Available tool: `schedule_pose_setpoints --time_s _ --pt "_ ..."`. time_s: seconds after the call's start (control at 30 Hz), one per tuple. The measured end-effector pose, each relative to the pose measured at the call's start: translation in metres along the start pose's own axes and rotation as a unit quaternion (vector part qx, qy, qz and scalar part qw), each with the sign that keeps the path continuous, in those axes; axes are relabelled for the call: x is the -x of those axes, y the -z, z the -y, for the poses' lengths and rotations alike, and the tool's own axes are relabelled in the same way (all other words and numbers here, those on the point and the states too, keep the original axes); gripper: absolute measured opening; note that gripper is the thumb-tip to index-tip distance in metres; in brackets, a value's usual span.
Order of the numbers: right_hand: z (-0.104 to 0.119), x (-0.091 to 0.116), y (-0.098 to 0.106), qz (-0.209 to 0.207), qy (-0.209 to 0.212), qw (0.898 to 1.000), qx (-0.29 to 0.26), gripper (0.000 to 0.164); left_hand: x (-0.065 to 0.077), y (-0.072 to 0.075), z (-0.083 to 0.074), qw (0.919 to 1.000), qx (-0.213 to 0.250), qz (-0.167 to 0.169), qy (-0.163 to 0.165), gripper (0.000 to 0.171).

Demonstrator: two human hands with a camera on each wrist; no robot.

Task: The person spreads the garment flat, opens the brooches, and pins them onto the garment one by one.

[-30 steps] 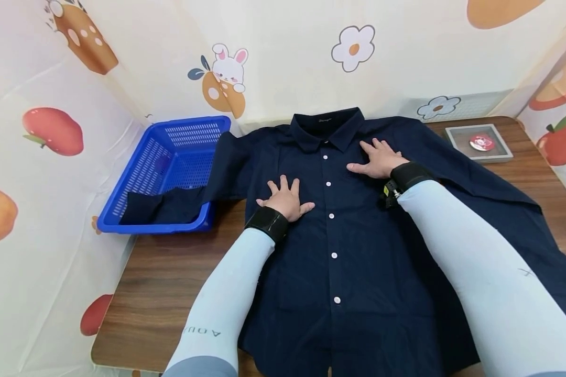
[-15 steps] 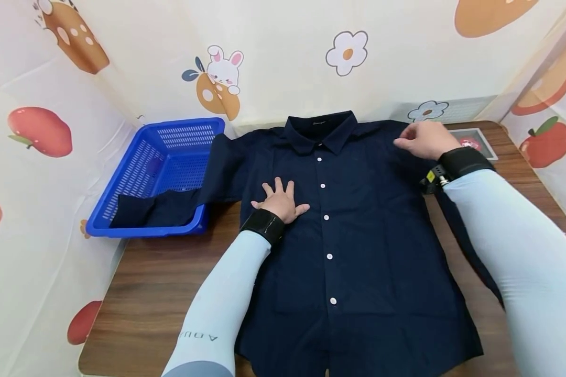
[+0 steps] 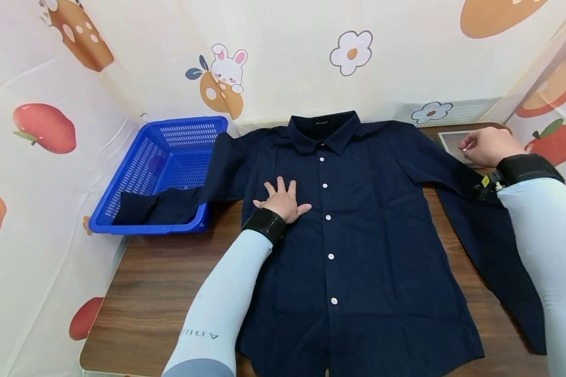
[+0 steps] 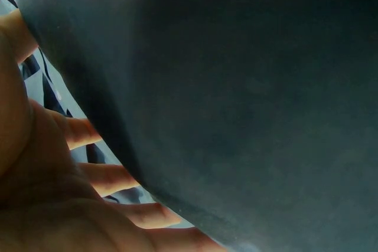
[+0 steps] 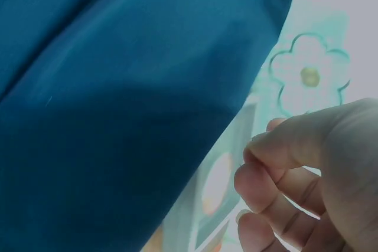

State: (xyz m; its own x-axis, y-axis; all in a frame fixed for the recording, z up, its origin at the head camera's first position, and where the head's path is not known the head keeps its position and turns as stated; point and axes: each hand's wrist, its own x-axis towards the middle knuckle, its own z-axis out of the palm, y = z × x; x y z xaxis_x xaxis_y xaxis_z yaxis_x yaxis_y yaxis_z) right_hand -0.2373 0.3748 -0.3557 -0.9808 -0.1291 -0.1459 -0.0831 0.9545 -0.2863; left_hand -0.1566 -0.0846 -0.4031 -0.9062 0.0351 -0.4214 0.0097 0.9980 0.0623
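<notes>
A dark navy button-up shirt (image 3: pixel 368 230) lies spread on the table, collar at the far side. My left hand (image 3: pixel 280 203) presses on its chest, left of the buttons, with fingers spread flat. In the left wrist view its fingers (image 4: pixel 109 178) stick out past the dark cloth. My right hand (image 3: pixel 492 146) hovers over a grey-rimmed tray (image 3: pixel 448 137) with fingers curled. In the right wrist view, thumb and index fingertips (image 5: pixel 254 184) meet, and nothing shows between them. A round badge (image 5: pixel 217 184) lies in the tray behind them. One shirt sleeve (image 3: pixel 495 251) passes under my right forearm.
A blue plastic basket (image 3: pixel 146 229) stands at the left back; the other sleeve's end (image 3: pixel 165 207) hangs into it. A printed curtain (image 3: pixel 287 52) closes off the back and sides. The wooden table (image 3: pixel 160 293) has its left front corner in view.
My right hand has lifted from the shirt and moved right to the tray. The nearby sleeve has shifted, baring table between it and the shirt's side. My left hand has stayed put.
</notes>
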Motion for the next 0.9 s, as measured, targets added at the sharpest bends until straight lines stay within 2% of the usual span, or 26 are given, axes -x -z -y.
schedule_pose_setpoints --time_s 0.17,0.33,0.47,0.67,0.9 --pt "-0.018 0.008 -0.003 0.001 0.016 0.999 0.035 0.018 0.0 0.0 -0.001 1.0 0.002 0.003 -0.001 0.084" --pt "-0.029 0.014 -0.005 -0.002 -0.001 0.999 0.045 0.026 0.001 0.001 -0.001 1.0 0.002 0.009 0.0 0.084" --pt "-0.032 0.015 -0.008 -0.008 0.003 0.998 0.055 0.03 0.001 0.001 -0.001 0.9999 -0.001 0.01 0.005 0.084" --pt "-0.034 0.016 -0.012 -0.014 0.013 0.998 0.055 0.018 0.001 0.002 -0.002 0.9999 0.006 0.011 0.005 0.085" --pt "-0.036 0.018 -0.015 -0.017 0.014 0.998 0.051 0.018 0.005 0.003 -0.002 1.0 0.0 0.007 0.002 0.083"
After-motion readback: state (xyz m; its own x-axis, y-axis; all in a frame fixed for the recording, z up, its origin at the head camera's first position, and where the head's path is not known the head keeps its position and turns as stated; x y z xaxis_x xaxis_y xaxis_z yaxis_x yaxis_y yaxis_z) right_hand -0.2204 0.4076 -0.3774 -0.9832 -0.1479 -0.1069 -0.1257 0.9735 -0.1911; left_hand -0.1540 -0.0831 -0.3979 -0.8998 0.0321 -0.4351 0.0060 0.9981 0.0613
